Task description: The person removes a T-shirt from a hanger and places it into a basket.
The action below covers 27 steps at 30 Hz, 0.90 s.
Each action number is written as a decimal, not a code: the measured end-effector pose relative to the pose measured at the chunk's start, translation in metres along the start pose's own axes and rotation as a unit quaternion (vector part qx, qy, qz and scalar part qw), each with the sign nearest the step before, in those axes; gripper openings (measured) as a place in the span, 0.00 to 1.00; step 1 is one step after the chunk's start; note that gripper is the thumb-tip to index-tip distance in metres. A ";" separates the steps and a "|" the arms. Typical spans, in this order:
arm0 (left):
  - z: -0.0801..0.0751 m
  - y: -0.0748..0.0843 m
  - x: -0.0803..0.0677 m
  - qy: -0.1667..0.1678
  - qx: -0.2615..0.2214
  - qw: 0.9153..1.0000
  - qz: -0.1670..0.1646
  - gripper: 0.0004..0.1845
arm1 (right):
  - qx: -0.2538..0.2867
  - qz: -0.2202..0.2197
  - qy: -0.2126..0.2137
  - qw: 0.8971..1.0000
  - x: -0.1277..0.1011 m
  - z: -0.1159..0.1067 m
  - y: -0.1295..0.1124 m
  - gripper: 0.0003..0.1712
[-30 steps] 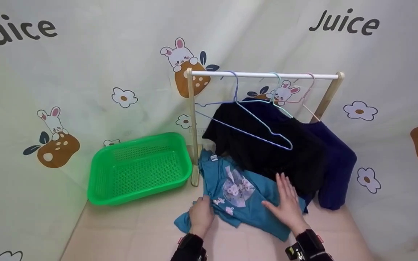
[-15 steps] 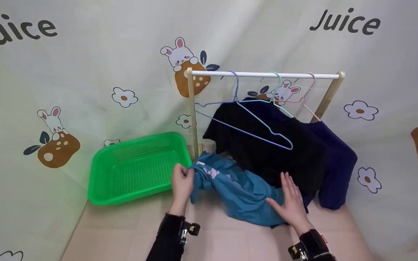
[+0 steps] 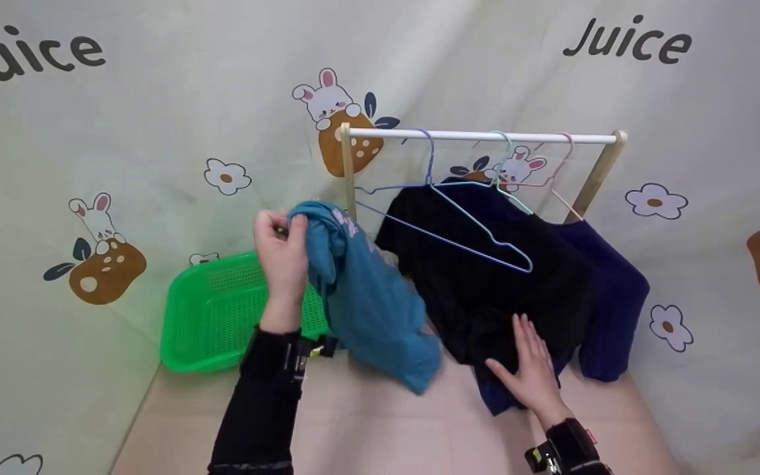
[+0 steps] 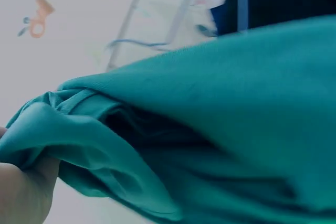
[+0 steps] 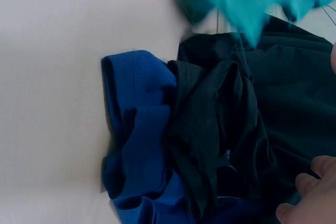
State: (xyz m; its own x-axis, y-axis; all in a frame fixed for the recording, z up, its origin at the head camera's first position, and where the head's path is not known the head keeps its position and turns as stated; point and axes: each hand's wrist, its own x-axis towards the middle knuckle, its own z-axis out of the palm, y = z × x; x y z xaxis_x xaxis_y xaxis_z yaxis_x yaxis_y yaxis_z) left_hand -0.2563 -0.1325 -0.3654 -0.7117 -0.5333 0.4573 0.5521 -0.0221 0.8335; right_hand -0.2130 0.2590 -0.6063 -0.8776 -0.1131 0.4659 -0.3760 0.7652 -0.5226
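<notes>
My left hand (image 3: pixel 284 254) pinches a teal T-shirt (image 3: pixel 373 310) by its bunched edge, lifted in front of the green basket, the rest hanging down toward the right. Folds of the shirt fill much of the left wrist view, with a thumb at lower left. Fingers spread, my right hand (image 3: pixel 528 369) lies over the lower part of a black shirt (image 3: pixel 492 277) on the rack. A dark blue garment (image 3: pixel 611 303) hangs behind it at the right; in the right wrist view a blue hem (image 5: pixel 139 87) pokes out from beneath the black cloth.
A wooden rack with a white rail (image 3: pixel 466 136) carries a bare purple-blue hanger (image 3: pixel 479 224), a mint hanger (image 3: pixel 502 168) and a pink hanger (image 3: pixel 561 171). The green basket (image 3: pixel 185 316) stands left of the rack. Printed fabric walls enclose the pale table (image 3: pixel 413 442).
My left hand has gripped the teal T-shirt, lifted it off the table and carried it up and left, baring the black shirt's hem. The right hand has stayed nearly in place.
</notes>
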 end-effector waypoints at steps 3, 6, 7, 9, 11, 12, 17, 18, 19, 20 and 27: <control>0.000 0.022 0.019 0.018 -0.041 0.999 0.021 0.15 | 0.001 0.000 0.000 1.000 0.000 0.002 0.000 0.56; -0.004 0.042 0.036 0.039 -0.074 0.995 0.050 0.15 | 0.004 0.000 0.000 1.000 -0.002 0.003 0.000 0.56; -0.006 0.048 0.041 0.045 -0.074 0.994 0.061 0.14 | 0.004 0.000 -0.001 1.000 -0.002 0.003 0.000 0.56; -0.010 0.060 0.052 0.061 -0.076 0.992 0.079 0.14 | 0.005 0.001 -0.001 1.000 -0.002 0.003 0.000 0.56; -0.014 0.071 0.062 0.077 -0.077 0.989 0.096 0.14 | 0.007 0.002 -0.003 1.000 -0.002 0.004 -0.001 0.56; -0.017 0.075 0.067 0.085 -0.075 0.988 0.103 0.14 | 0.008 0.001 -0.003 1.000 -0.002 0.004 -0.001 0.56; -0.031 0.081 0.086 0.102 -0.075 0.985 0.115 0.12 | 0.009 0.004 -0.005 1.000 -0.003 0.004 -0.001 0.56; -0.034 0.079 0.088 0.102 -0.073 0.986 0.109 0.12 | 0.008 0.004 -0.005 1.000 -0.003 0.004 -0.001 0.56; -0.038 0.075 0.090 0.103 -0.069 0.987 0.102 0.12 | 0.007 0.005 -0.004 1.000 -0.003 0.004 0.000 0.56; -0.041 0.071 0.091 0.102 -0.057 0.989 0.094 0.13 | 0.006 0.005 -0.004 1.000 -0.003 0.004 0.000 0.56; -0.067 0.016 0.088 0.030 0.178 0.983 -0.025 0.10 | 0.001 0.007 -0.005 1.000 -0.004 0.003 0.002 0.55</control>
State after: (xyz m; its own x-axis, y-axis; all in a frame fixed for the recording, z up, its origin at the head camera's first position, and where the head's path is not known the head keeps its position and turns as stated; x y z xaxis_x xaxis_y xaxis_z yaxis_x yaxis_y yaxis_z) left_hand -0.2804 -0.2367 -0.3324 -0.7012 -0.5885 0.4026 0.3219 0.2425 0.9152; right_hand -0.2108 0.2594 -0.6115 -0.8861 -0.1090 0.4504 -0.3638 0.7658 -0.5303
